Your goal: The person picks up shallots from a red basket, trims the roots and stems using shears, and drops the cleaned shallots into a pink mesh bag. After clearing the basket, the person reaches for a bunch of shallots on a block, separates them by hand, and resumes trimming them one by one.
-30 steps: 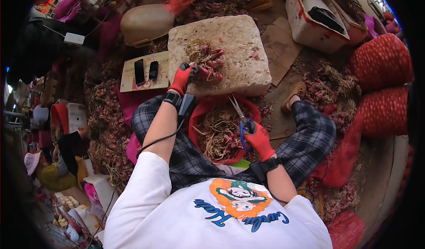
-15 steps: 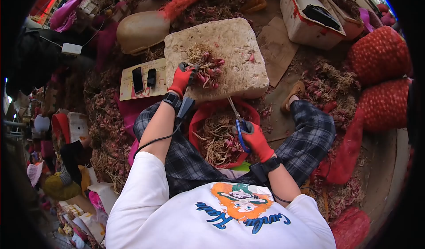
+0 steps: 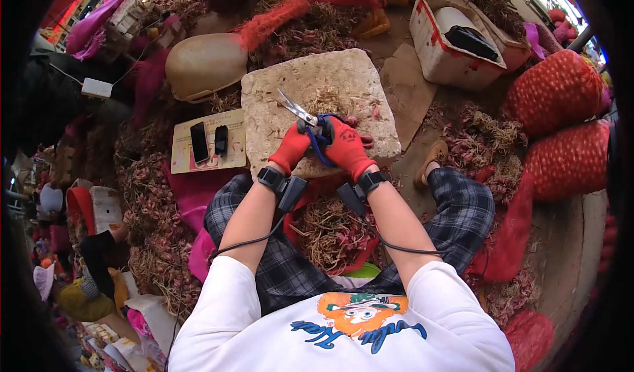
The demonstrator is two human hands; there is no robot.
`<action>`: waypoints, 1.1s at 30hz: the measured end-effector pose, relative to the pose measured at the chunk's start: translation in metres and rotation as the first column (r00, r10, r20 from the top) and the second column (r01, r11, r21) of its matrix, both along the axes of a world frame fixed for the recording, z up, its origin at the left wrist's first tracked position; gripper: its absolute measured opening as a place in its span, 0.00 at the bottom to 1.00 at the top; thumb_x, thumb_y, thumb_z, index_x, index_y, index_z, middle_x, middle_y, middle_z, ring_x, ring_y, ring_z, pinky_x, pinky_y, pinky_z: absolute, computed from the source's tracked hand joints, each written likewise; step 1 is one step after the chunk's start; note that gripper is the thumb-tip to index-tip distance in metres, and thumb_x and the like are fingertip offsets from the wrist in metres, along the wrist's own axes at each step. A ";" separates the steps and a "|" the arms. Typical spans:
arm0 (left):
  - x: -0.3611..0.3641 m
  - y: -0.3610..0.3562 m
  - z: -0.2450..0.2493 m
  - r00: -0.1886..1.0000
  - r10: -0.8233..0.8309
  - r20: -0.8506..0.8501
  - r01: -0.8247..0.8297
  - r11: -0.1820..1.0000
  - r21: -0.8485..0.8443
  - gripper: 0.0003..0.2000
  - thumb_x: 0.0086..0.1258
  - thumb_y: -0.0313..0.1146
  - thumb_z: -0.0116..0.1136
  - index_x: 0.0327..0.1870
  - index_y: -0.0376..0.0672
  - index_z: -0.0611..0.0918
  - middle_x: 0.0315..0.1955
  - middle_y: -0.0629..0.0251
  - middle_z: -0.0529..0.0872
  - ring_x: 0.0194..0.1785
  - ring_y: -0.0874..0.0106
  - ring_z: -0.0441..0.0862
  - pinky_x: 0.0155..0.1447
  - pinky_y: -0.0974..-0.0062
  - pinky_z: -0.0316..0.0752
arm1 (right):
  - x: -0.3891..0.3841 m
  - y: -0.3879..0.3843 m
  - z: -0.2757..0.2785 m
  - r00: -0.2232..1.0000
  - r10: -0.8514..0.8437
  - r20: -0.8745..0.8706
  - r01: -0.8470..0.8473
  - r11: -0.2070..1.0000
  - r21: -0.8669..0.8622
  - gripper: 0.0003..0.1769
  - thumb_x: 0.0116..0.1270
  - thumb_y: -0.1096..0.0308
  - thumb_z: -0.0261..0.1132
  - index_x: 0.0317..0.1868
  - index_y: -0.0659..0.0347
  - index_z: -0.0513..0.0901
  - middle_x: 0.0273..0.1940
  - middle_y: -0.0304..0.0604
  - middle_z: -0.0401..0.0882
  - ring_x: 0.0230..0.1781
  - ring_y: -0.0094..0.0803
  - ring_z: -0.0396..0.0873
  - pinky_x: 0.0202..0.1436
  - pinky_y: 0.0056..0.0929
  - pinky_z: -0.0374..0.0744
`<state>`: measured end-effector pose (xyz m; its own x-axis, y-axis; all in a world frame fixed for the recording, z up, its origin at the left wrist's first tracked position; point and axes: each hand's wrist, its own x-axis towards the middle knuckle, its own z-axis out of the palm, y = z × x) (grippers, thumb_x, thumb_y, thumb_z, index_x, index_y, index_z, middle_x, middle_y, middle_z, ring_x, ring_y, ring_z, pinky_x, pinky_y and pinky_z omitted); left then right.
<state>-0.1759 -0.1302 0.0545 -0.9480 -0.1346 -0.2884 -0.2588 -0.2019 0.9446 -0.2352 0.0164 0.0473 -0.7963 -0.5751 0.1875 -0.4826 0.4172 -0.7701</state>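
Observation:
My right hand (image 3: 346,145), in a red glove with dark fingers, is closed around the blue handles of a pair of scissors (image 3: 298,110). The blades are parted and point up and left over a pale foam block (image 3: 277,88). Close beside the handles, my left hand (image 3: 291,147), gloved alike, has its fingers curled; what they hold is hidden. A few shallots (image 3: 366,141) show beside my right hand on the block, and dry stalks (image 3: 327,99) lie beyond the hands. Below, a red container (image 3: 288,228) between my knees holds dry trimmings (image 3: 333,230).
Left of the block, a phone (image 3: 199,142) and a small black device (image 3: 221,140) rest on a board. A tan basin (image 3: 205,65) lies behind them. Foam boxes (image 3: 456,68) and full red net sacks (image 3: 558,88) stand at the right. Shallots cover much of the floor.
My right hand has raised the scissors from above the red container to the block, beside my left hand. My left hand has come down slightly and right. The view has shifted a little.

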 end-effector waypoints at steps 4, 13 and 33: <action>0.005 -0.024 0.001 0.989 -0.038 -0.140 0.025 0.995 -0.098 0.12 0.68 0.34 0.55 0.48 0.38 0.76 0.41 0.68 0.80 0.42 0.79 0.77 0.45 0.78 0.74 | -0.021 0.005 -0.011 0.997 -0.036 0.062 0.042 0.994 -0.102 0.24 0.53 0.66 0.67 0.52 0.58 0.75 0.44 0.53 0.80 0.47 0.48 0.78 0.50 0.38 0.76; 0.050 -0.047 0.001 0.998 0.054 -0.045 -0.044 0.975 0.216 0.17 0.71 0.41 0.51 0.52 0.38 0.74 0.44 0.63 0.77 0.42 0.73 0.78 0.49 0.77 0.75 | -0.022 0.009 0.008 0.951 0.031 0.307 0.153 0.817 -0.556 0.22 0.60 0.60 0.67 0.51 0.63 0.75 0.41 0.38 0.80 0.40 0.28 0.80 0.43 0.25 0.77; 0.078 -0.046 0.024 0.997 -0.070 0.038 0.072 0.996 -0.043 0.12 0.71 0.42 0.53 0.46 0.43 0.77 0.35 0.75 0.77 0.30 0.83 0.71 0.34 0.85 0.68 | 0.062 0.042 0.007 0.419 0.116 0.900 -0.023 0.993 -0.117 0.18 0.64 0.57 0.64 0.48 0.60 0.80 0.22 0.30 0.75 0.13 0.15 0.66 0.15 0.16 0.66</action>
